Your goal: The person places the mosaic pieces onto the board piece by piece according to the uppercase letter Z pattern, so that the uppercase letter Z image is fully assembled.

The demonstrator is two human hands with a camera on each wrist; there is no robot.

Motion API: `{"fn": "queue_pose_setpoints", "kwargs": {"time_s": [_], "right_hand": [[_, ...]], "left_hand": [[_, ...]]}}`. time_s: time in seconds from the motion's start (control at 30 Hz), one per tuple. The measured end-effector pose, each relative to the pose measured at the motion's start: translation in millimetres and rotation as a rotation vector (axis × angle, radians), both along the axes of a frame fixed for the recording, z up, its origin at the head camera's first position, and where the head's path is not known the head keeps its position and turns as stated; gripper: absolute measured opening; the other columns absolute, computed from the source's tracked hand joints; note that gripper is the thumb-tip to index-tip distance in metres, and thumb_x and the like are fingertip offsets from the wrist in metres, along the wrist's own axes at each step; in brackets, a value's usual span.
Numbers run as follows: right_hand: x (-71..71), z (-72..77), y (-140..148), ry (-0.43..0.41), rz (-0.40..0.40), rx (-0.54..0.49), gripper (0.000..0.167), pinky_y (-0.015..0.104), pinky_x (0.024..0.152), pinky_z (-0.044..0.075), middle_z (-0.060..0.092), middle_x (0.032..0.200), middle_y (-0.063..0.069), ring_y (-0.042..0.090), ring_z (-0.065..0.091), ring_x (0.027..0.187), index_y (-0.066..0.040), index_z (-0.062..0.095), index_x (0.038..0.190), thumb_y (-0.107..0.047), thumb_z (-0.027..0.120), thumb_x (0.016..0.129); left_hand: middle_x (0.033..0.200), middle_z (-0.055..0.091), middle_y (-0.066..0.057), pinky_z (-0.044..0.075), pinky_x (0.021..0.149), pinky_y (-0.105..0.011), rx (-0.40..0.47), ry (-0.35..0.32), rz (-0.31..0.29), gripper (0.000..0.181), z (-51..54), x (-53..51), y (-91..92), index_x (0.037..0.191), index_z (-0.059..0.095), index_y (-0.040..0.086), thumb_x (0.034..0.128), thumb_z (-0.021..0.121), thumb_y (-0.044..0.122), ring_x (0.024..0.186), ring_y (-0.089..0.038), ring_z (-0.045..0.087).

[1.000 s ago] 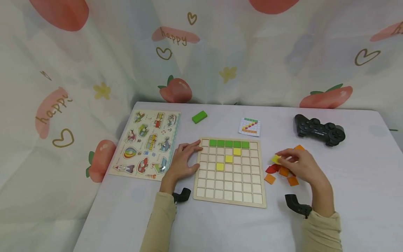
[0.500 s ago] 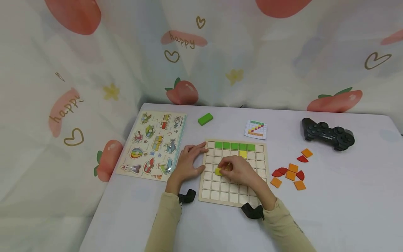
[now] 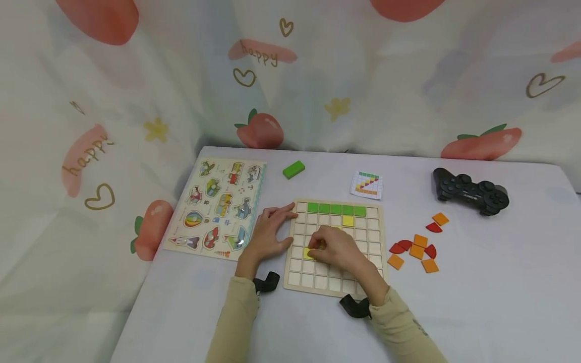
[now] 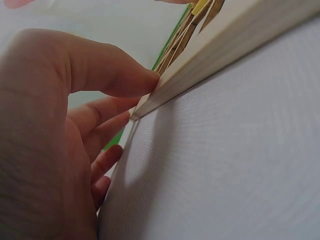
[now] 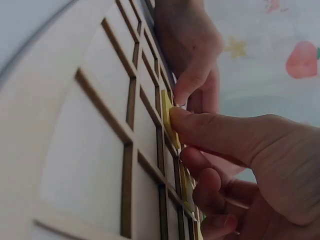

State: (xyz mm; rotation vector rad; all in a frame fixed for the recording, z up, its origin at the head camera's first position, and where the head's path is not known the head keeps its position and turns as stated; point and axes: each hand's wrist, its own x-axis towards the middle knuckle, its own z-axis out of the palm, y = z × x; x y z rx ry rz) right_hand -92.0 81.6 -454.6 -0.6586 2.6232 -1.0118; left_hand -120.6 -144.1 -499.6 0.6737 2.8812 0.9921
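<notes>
A wooden grid board point(image 3: 307, 280) lies on the white table, with green squares point(image 3: 336, 209) along its top row and a yellow square point(image 3: 348, 221) below them. My left hand point(image 3: 268, 234) is at the board's left side; thumb and fingertips touch its edge, the thumb point(image 4: 120, 75) against the side in the left wrist view. Over the grid, my right hand point(image 3: 338, 248) pinches a yellow tile point(image 3: 308, 253) at a cell toward the lower left. In the right wrist view the thumb rests on that tile point(image 5: 167, 112), which stands slightly proud of the grid. The right hand partly hides other yellow squares.
Loose orange squares point(image 3: 416, 251) and red rounded pieces point(image 3: 434, 228) lie right of the board. Behind it are a pattern card point(image 3: 366, 185) and a green block point(image 3: 294, 169). A black game controller point(image 3: 471, 191) is at back right, a picture puzzle board point(image 3: 209, 206) at left.
My right hand has carried a yellow tile left from the loose pieces to the grid, then lowered it onto a cell. The left hand has stayed at the board's edge.
</notes>
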Motion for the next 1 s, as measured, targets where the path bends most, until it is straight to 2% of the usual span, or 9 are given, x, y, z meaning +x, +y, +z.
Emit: {"fn": "queue_pose_setpoints", "kwargs": {"time_s": [0.17, 0.3, 0.43, 0.53, 0.67, 0.77, 0.9, 1.0], "right_hand": [[-2.3, 3.5, 3, 0.057, 0.027, 0.015, 0.006, 0.029, 0.062, 0.045, 0.059, 0.079, -0.01, 0.007, 0.052, 0.07, -0.018, 0.074, 0.082, -0.022, 0.078, 0.083], [-10.6, 5.5, 25, 0.091, -0.027, -0.02, 0.007, 0.028, 0.063, 0.046, 0.061, 0.079, -0.009, 0.007, 0.053, 0.069, -0.015, 0.074, 0.086, -0.023, 0.075, 0.086], [-20.7, 9.5, 63, 0.102, -0.152, -0.034, 0.012, 0.032, 0.068, 0.047, 0.065, 0.083, -0.002, 0.015, 0.058, 0.074, -0.008, 0.074, 0.095, -0.019, 0.071, 0.09], [-22.9, 16.3, 97, 0.076, -0.27, 0.006, 0.022, 0.034, 0.069, 0.047, 0.067, 0.089, 0.006, 0.022, 0.059, 0.081, -0.003, 0.071, 0.103, -0.022, 0.068, 0.093], [-17.9, 23.5, 144, 0.018, -0.45, 0.104, 0.036, 0.034, 0.067, 0.045, 0.066, 0.097, 0.015, 0.029, 0.058, 0.087, 0.0, 0.066, 0.113, -0.032, 0.064, 0.095], [-11.1, 24.7, 176, -0.027, -0.571, 0.176, 0.041, 0.038, 0.065, 0.044, 0.065, 0.099, 0.022, 0.032, 0.057, 0.085, 0.001, 0.063, 0.116, -0.034, 0.063, 0.095], [-2.8, 21.9, 206, -0.095, -0.671, 0.217, 0.043, 0.041, 0.064, 0.04, 0.063, 0.1, 0.024, 0.035, 0.053, 0.085, 0.003, 0.062, 0.115, -0.035, 0.062, 0.095], [0.3, 19.4, 218, -0.126, -0.704, 0.219, 0.043, 0.04, 0.065, 0.038, 0.063, 0.1, 0.022, 0.035, 0.051, 0.088, 0.002, 0.063, 0.114, -0.036, 0.063, 0.094]], "left_hand": [[0.157, 0.035, 0.01, 0.029, 0.106, -0.046, 0.009, -0.008, 0.009, 0.059, 0.9, -1.3, -2.0, 0.134, 0.058, 0.022, 0.0763, 0.068, 0.026, 0.13, -0.019, 0.035], [0.157, 0.036, 0.009, 0.029, 0.106, -0.046, 0.015, -0.01, 0.009, 0.06, 0.8, -1.9, -0.6, 0.134, 0.058, 0.022, 0.0756, 0.068, 0.026, 0.13, -0.02, 0.035], [0.157, 0.036, 0.009, 0.03, 0.106, -0.046, 0.02, -0.008, 0.009, 0.059, 1.2, -2.8, 0.9, 0.133, 0.059, 0.021, 0.0751, 0.068, 0.025, 0.13, -0.02, 0.036], [0.157, 0.036, 0.009, 0.03, 0.106, -0.046, 0.02, -0.007, 0.004, 0.059, 1.5, -3.5, 1.9, 0.133, 0.059, 0.021, 0.0753, 0.068, 0.025, 0.13, -0.02, 0.036], [0.157, 0.036, 0.009, 0.03, 0.107, -0.045, 0.018, -0.008, 0.003, 0.059, 1.3, -2.8, 2.2, 0.134, 0.059, 0.021, 0.0755, 0.069, 0.024, 0.13, -0.02, 0.036], [0.157, 0.036, 0.009, 0.03, 0.106, -0.046, 0.022, -0.008, 0.005, 0.059, 0.8, -1.4, 1.8, 0.133, 0.059, 0.021, 0.0752, 0.069, 0.024, 0.13, -0.02, 0.036], [0.157, 0.036, 0.01, 0.03, 0.106, -0.045, 0.018, -0.004, 0.005, 0.059, 0.0, 0.2, 1.3, 0.133, 0.06, 0.021, 0.0748, 0.07, 0.024, 0.13, -0.02, 0.036], [0.157, 0.036, 0.01, 0.03, 0.106, -0.044, 0.015, -0.007, 0.002, 0.059, 0.4, 0.4, 1.3, 0.133, 0.059, 0.021, 0.0756, 0.069, 0.024, 0.13, -0.02, 0.035]]}}
